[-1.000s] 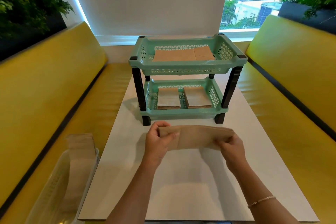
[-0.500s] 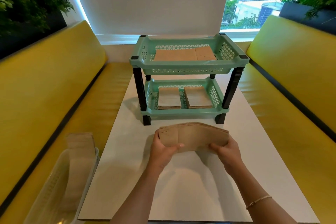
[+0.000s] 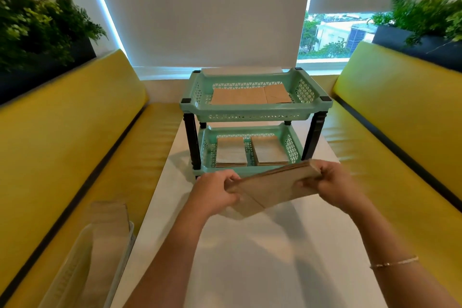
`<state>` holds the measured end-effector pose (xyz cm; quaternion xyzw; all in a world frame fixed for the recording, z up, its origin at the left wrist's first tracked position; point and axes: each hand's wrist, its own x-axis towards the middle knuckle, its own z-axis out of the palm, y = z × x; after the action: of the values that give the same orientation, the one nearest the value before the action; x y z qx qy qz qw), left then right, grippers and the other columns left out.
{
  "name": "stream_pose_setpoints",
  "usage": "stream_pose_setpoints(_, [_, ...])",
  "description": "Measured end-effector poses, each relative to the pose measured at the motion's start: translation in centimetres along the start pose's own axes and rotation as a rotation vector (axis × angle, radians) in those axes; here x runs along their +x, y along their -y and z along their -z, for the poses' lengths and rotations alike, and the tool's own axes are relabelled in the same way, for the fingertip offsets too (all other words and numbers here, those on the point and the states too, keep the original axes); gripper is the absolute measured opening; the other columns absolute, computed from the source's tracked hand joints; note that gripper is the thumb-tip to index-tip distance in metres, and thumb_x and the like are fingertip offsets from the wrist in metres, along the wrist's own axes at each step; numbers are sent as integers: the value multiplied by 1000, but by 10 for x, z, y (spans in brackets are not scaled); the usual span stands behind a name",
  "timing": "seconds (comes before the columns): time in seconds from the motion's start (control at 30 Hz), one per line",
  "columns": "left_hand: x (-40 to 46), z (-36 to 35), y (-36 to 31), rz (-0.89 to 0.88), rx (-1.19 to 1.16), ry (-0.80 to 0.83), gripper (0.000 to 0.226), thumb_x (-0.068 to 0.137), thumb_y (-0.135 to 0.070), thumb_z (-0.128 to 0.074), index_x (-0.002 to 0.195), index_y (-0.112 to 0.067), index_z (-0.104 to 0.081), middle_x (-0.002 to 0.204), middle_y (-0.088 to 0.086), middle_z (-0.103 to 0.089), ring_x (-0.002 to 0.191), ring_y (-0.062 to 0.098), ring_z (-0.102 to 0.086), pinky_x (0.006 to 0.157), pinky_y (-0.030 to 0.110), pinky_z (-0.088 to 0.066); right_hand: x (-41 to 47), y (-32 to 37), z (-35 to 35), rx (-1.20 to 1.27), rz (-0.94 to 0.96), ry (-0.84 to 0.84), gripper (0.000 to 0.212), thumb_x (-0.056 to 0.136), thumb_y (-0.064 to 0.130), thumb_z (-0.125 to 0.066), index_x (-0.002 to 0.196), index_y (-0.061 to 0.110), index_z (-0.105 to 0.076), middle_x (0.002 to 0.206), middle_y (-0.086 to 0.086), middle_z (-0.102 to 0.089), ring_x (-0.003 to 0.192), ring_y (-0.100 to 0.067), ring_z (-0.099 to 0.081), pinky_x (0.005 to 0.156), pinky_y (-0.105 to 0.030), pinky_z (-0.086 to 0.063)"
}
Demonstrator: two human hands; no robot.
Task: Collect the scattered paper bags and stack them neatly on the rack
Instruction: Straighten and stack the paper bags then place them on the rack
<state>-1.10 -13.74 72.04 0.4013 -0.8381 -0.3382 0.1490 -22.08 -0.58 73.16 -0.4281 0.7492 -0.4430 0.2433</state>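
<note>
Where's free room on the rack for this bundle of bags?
Crowded: lower tray, two stacks side by side; held bundle sits before it. Top tray: flat bags cover the floor; only on top. Bare table near the arms.

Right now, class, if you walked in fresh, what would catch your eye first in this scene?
Probably the mint-green two-tier rack at the far end of the white table, with brown paper bags lying in both trays. Next, the bundle of paper bags held tilted just in front of it, gripped by the left hand and right hand. Bright yellow benches flank both sides.
</note>
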Motion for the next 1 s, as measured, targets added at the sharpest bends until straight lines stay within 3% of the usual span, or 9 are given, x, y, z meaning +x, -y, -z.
stream_pose_setpoints(0.1, [6,14,-36,-96,-6,-22,25,78,-28,-73,103,-24,-68,83,-8,-65,79,8,-59,67,17,-47,7,70,27,-317,177,23,20,74,-6,-66,73,14,-66,66,-4,-63,56,0,-51,49,-10,-37])
stream_pose_setpoints(0.2, [12,23,-63,-88,-269,-187,22,78,-24,-74,98,-16,-69,80,-4,-65,74,9,-59,57,8,-42,8,127,45,-415,264,-223,21,75,8,-73,90,20,-63,79,-1,-60,74,-13,-53,61,-17,-35])
stream_pose_setpoints(0.33, [29,40,-102,49,-935,-351,17,77,-20,-75,89,-17,-63,88,-2,-67,84,17,-66,72,26,-53,13,146,53,129,171,-605,74,70,31,-81,131,23,-41,103,2,-56,94,-15,-56,80,-27,-44])
stream_pose_setpoints(0.43, [54,47,-132,132,-1406,-350,23,77,-20,-75,97,-14,-65,105,8,-68,98,28,-65,89,44,-52,26,143,31,381,-43,-317,80,75,35,-75,141,16,-32,112,-8,-56,96,-21,-58,84,-35,-50])
stream_pose_setpoints(0.57, [80,45,-163,165,-1623,-371,34,80,-18,-72,109,-4,-63,108,14,-67,94,31,-64,84,48,-53,60,152,11,692,-64,-146,35,86,6,-63,119,6,-51,96,-9,-62,75,-17,-60,57,-27,-50])
stream_pose_setpoints(0.67, [98,54,-169,213,-1605,-449,31,76,-11,-76,103,-8,-60,102,10,-67,83,25,-65,70,35,-56,94,159,19,595,-17,-214,30,87,1,-59,116,2,-53,93,-9,-62,79,-24,-60,65,-34,-50])
stream_pose_setpoints(0.77, [123,90,-149,217,-1523,-585,34,74,-8,-77,103,-9,-58,100,6,-66,89,22,-64,80,36,-56,128,163,39,343,-15,-283,27,87,3,-58,114,4,-57,104,-12,-62,95,-28,-61,79,-38,-52])
stream_pose_setpoints(0.87, [151,126,-124,167,-1182,-618,36,76,-1,-72,110,-1,-61,95,9,-66,86,25,-65,83,40,-56,167,164,53,176,-89,-262,18,87,4,-57,103,-3,-61,102,-19,-65,96,-33,-63,88,-47,-52])
stream_pose_setpoints(1.0, [178,134,-106,269,-586,-480,37,76,2,-69,112,5,-60,101,17,-66,81,27,-65,74,39,-57,201,160,48,-83,-172,-198,25,88,7,-59,67,3,-48,75,-13,-55,82,-28,-59,76,-34,-50])
